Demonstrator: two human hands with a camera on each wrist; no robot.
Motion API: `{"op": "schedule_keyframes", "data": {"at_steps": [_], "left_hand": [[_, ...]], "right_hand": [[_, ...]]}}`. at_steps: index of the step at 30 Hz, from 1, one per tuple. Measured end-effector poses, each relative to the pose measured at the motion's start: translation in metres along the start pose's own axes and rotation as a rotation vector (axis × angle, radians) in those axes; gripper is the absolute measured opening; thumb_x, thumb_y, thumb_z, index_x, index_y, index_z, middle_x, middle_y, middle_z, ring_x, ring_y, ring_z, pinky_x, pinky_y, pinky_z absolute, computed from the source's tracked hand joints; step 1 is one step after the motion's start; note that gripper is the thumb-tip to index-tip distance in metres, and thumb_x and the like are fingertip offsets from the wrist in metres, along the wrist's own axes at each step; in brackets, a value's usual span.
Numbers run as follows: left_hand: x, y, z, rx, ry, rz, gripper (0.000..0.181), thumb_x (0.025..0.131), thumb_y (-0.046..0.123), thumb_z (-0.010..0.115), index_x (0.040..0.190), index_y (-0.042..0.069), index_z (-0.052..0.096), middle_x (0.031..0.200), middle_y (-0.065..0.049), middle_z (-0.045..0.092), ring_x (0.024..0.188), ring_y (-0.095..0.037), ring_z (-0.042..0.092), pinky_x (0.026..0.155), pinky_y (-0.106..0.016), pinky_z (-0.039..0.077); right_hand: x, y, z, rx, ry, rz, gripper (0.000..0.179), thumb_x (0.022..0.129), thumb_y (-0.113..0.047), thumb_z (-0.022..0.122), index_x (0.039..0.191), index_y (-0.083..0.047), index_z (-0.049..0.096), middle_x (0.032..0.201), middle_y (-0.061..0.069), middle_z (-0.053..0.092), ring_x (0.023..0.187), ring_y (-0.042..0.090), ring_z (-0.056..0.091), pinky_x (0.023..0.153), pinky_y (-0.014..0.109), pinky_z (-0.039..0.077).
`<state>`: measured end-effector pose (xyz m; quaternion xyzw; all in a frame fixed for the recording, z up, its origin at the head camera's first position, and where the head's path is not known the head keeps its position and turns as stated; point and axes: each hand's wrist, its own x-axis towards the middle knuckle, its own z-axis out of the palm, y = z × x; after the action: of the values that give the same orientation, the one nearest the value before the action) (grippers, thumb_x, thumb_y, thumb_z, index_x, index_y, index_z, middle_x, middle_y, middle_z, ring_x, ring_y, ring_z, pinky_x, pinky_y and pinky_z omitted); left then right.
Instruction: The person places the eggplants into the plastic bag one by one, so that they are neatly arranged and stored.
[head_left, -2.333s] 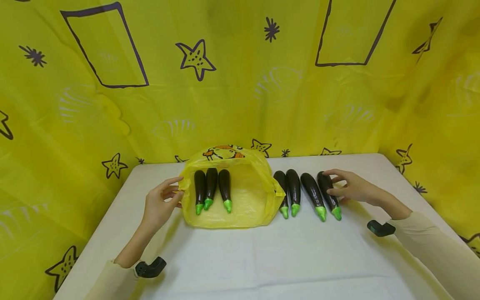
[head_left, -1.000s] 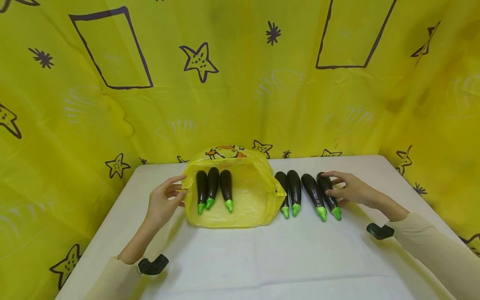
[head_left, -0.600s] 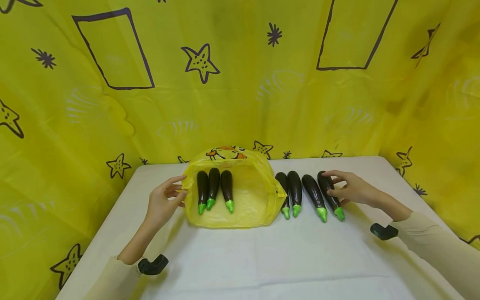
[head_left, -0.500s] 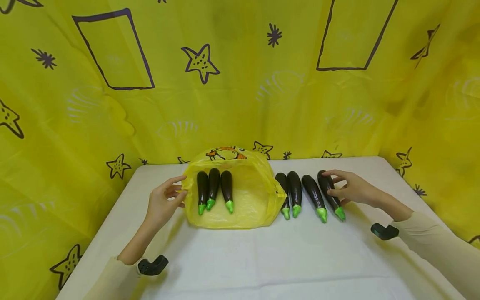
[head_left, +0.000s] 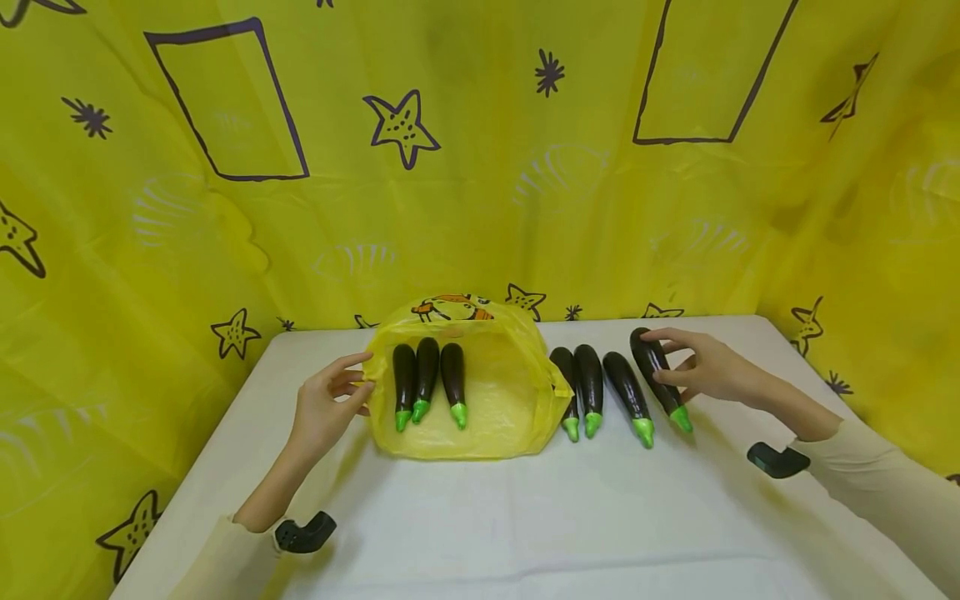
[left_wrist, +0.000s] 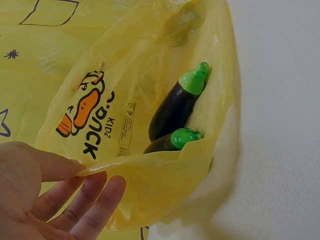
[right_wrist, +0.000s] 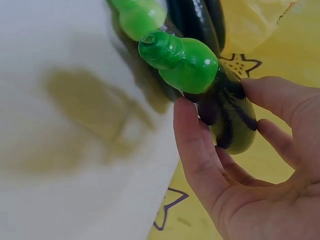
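In the head view, my left hand pinches the left edge of a yellow plastic bag, whose mouth faces me. The left wrist view has the bag's rim between thumb and fingers, with a duck print on its wall. Three dark eggplants with green stem ends lie inside, among them a middle eggplant. My right hand grips the rightmost eggplant between thumb and fingers. Its green stem end points toward the camera in the right wrist view, and its shadow falls on the cloth.
Three more eggplants lie right of the bag: one partly behind its edge, a second eggplant, and a third eggplant. They rest on a white-covered table. A yellow patterned curtain hangs behind and at both sides.
My right hand has raised the rightmost eggplant slightly and moved it away from its neighbour. My left hand keeps its hold on the bag's edge.
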<state>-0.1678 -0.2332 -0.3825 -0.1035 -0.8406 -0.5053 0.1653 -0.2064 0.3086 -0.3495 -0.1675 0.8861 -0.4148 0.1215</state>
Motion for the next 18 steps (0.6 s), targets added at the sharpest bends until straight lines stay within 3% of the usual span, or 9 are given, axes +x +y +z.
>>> {"op": "schedule_keyframes", "data": {"at_steps": [5,18], "left_hand": [[0.000,0.001,0.000,-0.015,-0.001,0.008,0.043,0.090,-0.006,0.074,0.132,0.005,0.068,0.100,-0.024,0.074,0.075,-0.024,0.075,0.058,-0.037,0.065],[-0.001,0.001,0.000,-0.013,0.002,0.003,0.044,0.091,-0.007,0.073,0.133,0.005,0.067,0.102,-0.023,0.074,0.079,-0.030,0.075,0.058,-0.031,0.064]], "right_hand": [[-0.001,-0.013,-0.001,-0.016,0.020,-0.031,0.070,0.095,-0.010,0.074,0.156,-0.004,0.039,0.148,0.043,0.035,0.094,0.031,0.073,0.065,0.038,0.066],[-0.006,-0.047,0.003,-0.067,0.059,-0.110,0.066,0.096,-0.011,0.074,0.154,-0.007,0.043,0.147,0.034,0.042,0.098,0.030,0.071,0.069,0.035,0.066]]}}
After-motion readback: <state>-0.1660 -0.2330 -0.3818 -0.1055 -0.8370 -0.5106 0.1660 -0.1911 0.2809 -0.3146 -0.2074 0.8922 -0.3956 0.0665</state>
